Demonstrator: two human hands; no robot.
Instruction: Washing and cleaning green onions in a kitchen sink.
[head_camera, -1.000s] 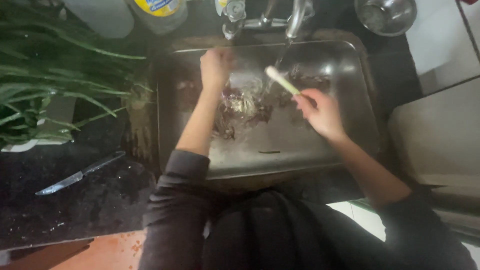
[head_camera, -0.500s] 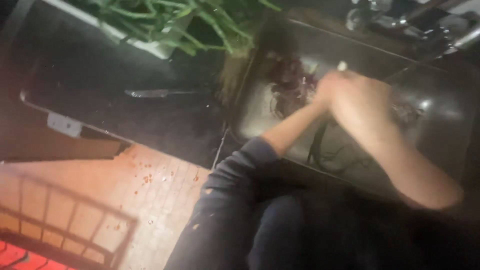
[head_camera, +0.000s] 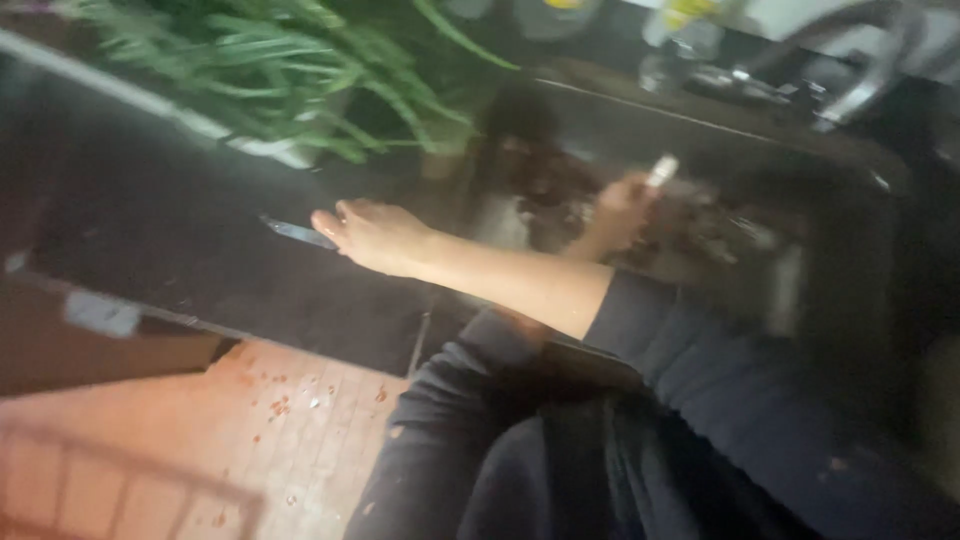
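My right hand (head_camera: 375, 235) reaches across my body to the left, low over the dark counter (head_camera: 150, 240). Its fingers are stretched out and touch the handle end of a knife (head_camera: 293, 232), whose blade pokes out to the left. My left hand (head_camera: 618, 212) is over the metal sink (head_camera: 830, 290) and is closed on a pale green onion stalk (head_camera: 660, 172), with the white end pointing up. The left forearm passes behind the right one. The picture is blurred.
A bunch of long green leaves (head_camera: 270, 70) lies in a white tray at the back left. Dark scraps (head_camera: 545, 175) lie in the sink. A faucet (head_camera: 865, 60) and bottles stand at the back. Reddish tiled floor (head_camera: 250, 420) with small bits shows below the counter edge.
The stalk has passed from my right hand to my left over the sink. My right hand has swung left to the knife on the counter. The camera turned left.
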